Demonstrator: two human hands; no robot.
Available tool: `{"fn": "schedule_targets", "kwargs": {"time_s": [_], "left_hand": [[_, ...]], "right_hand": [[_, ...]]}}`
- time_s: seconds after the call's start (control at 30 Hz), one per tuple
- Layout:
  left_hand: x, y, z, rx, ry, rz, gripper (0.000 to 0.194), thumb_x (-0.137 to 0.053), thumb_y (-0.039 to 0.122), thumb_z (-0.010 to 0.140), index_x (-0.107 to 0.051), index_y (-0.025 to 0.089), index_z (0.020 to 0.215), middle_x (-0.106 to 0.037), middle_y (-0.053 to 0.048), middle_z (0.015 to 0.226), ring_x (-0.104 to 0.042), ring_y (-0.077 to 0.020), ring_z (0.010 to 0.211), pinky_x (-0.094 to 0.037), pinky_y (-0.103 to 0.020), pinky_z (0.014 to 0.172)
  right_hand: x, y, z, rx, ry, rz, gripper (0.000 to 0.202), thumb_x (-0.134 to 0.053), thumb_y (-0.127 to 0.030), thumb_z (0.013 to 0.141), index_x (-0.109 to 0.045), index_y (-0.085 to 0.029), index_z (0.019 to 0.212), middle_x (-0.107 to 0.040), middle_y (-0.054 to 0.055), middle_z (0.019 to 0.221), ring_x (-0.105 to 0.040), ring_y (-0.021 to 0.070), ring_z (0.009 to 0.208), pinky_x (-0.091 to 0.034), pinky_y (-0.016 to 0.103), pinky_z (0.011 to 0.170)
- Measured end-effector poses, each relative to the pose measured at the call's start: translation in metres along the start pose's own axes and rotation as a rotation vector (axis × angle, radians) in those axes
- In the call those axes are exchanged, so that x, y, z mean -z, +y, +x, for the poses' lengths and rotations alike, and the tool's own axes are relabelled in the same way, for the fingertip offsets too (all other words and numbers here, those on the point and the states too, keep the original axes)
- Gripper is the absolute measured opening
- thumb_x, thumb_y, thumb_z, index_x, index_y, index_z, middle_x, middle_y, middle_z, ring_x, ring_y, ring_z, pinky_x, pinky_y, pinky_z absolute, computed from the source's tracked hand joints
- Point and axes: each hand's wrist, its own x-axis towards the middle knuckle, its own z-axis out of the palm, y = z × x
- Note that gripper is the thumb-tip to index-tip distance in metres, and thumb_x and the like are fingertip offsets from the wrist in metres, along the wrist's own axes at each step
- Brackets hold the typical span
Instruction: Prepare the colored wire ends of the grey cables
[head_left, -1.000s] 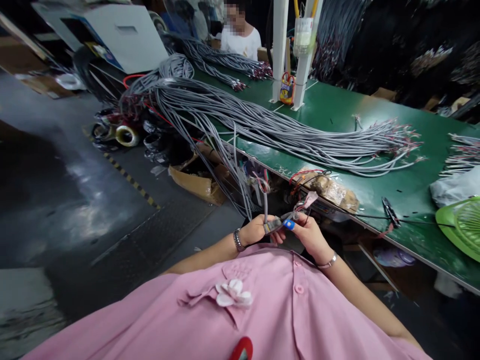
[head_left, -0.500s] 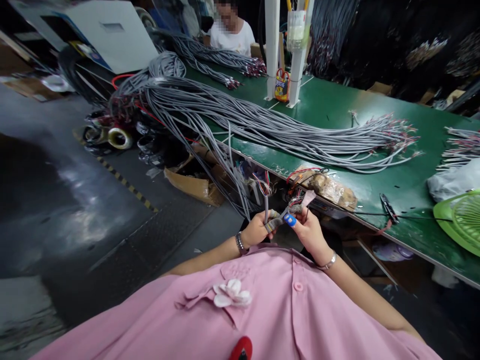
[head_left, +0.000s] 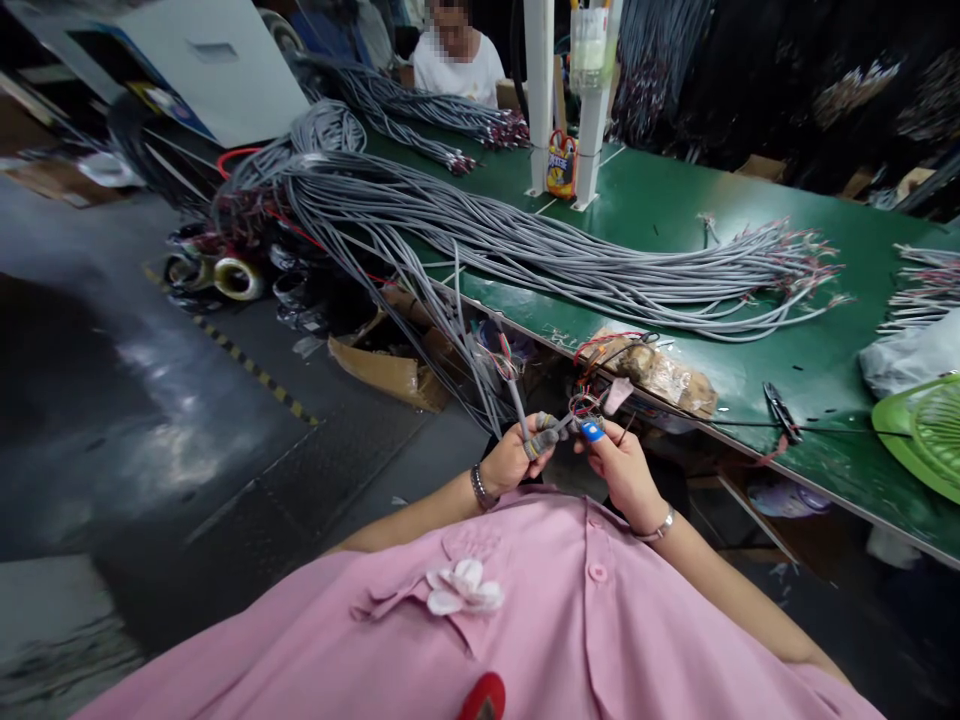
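Just above my lap, my left hand (head_left: 516,458) is closed around a grey cable (head_left: 517,403), with grey finger covers on its thumb and finger. The cable's stripped end, with thin coloured wires (head_left: 504,358), sticks up and leans left. My right hand (head_left: 624,468), a blue cover on its thumb, pinches at a bundle of thin coloured wires (head_left: 585,403) that meets a grey cable piece coming from the left hand. A pinkish scrap (head_left: 618,395) shows just beyond its fingers. The exact grip point is hidden behind the thumb.
A long bundle of grey cables (head_left: 480,225) lies across the green table (head_left: 675,185). Near the table edge are a taped block (head_left: 652,372) and cutters (head_left: 781,412). A green basket (head_left: 919,430) stands at right. Across the table sits a person (head_left: 457,65). An open carton (head_left: 375,370) lies below.
The cable in my left hand has tipped from upright to leaning left. The coloured wires at my right hand are more exposed, and its fingers have shifted slightly.
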Motion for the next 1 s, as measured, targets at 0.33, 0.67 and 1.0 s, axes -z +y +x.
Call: {"fn": "schedule_targets", "kwargs": {"time_s": [0.33, 0.67, 1.0], "left_hand": [[0.006, 0.003, 0.003, -0.063, 0.025, -0.289, 0.039, -0.076, 0.048, 0.075, -0.057, 0.016, 0.088, -0.055, 0.005, 0.056, -0.045, -0.0057, 0.036, -0.033, -0.017, 0.036], [0.006, -0.002, -0.008, -0.028, 0.005, -0.106, 0.04, -0.072, 0.052, 0.079, -0.059, 0.015, 0.09, -0.05, 0.006, 0.051, -0.034, -0.0039, 0.035, -0.024, -0.016, 0.035], [0.015, 0.003, -0.015, 0.024, -0.171, -0.31, 0.036, -0.069, 0.048, 0.081, -0.065, 0.012, 0.086, -0.045, 0.005, 0.043, -0.038, -0.0067, 0.031, -0.029, -0.018, 0.035]], "right_hand": [[-0.002, 0.008, -0.004, -0.057, -0.06, -0.009, 0.038, -0.068, -0.051, 0.082, -0.06, -0.016, 0.069, -0.051, -0.003, 0.056, -0.026, 0.005, 0.044, -0.013, 0.023, 0.042], [-0.014, -0.01, -0.007, -0.053, -0.086, 0.058, 0.042, -0.075, -0.053, 0.074, -0.063, -0.019, 0.096, -0.045, -0.007, 0.057, -0.025, 0.0068, 0.047, -0.014, 0.022, 0.041], [0.0, 0.014, 0.003, -0.173, 0.003, 0.178, 0.04, -0.079, -0.049, 0.07, -0.053, -0.019, 0.072, -0.045, -0.007, 0.058, -0.018, 0.0027, 0.042, -0.009, 0.019, 0.037]]}}
